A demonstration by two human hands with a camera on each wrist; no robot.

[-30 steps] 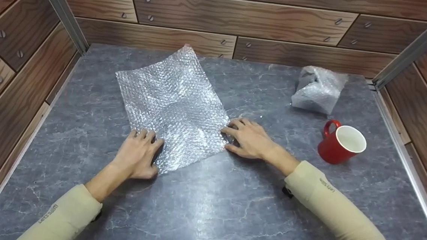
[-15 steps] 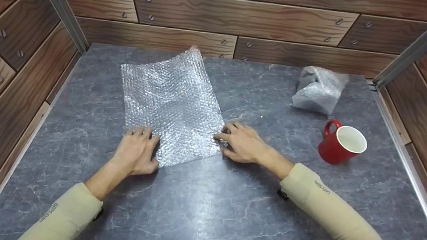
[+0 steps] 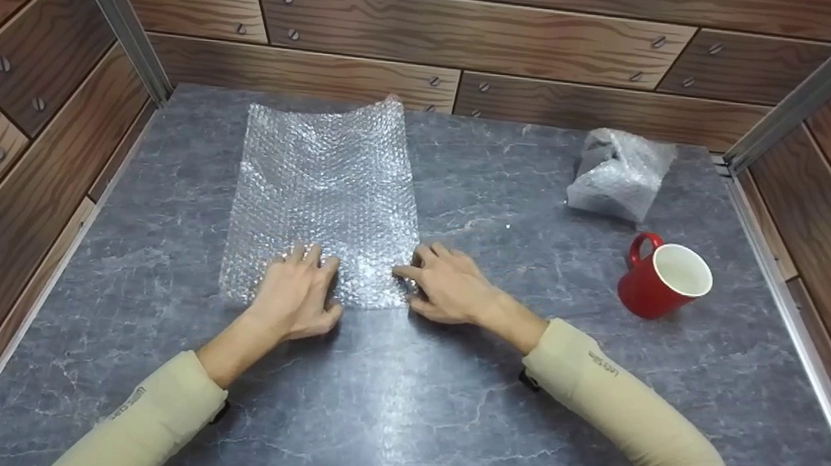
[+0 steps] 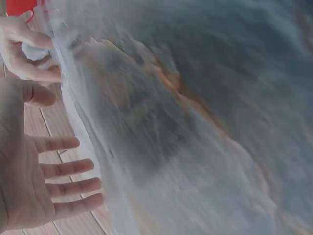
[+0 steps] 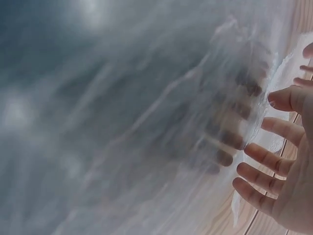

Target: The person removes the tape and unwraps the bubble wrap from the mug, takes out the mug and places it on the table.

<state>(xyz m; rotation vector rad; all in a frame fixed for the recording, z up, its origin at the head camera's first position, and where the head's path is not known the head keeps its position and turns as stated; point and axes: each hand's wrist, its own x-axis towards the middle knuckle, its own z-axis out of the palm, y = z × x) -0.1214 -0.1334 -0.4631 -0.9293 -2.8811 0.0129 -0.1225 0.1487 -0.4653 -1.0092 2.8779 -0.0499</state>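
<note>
A sheet of bubble wrap [image 3: 324, 175] lies flat on the table, left of the middle. Over its near edge rests my left hand [image 3: 296, 294], fingers stretched out onto the plastic and thumb spread to the side. My right hand [image 3: 450, 285] is at the sheet's near right corner, fingertips on the edge. In the right wrist view its fingers [image 5: 264, 159] look extended and spread, with the thumb [image 5: 286, 98] right at the sheet's margin. The left wrist view shows the left palm [image 4: 24, 191] with fairly straight fingers beside the plastic.
A red mug [image 3: 657, 283] with a white inside stands tilted in view at the right, handle to the back left. Behind it sits a bundle [image 3: 620, 176] wrapped in bubble wrap. Wood-patterned walls [image 3: 371, 29] enclose the grey marbled table [image 3: 446, 425] at the back and sides.
The bubble wrap has turned, so its sides now run nearly straight away from me. The right hand slid left with its corner; the left hand moved right, further onto the sheet.
</note>
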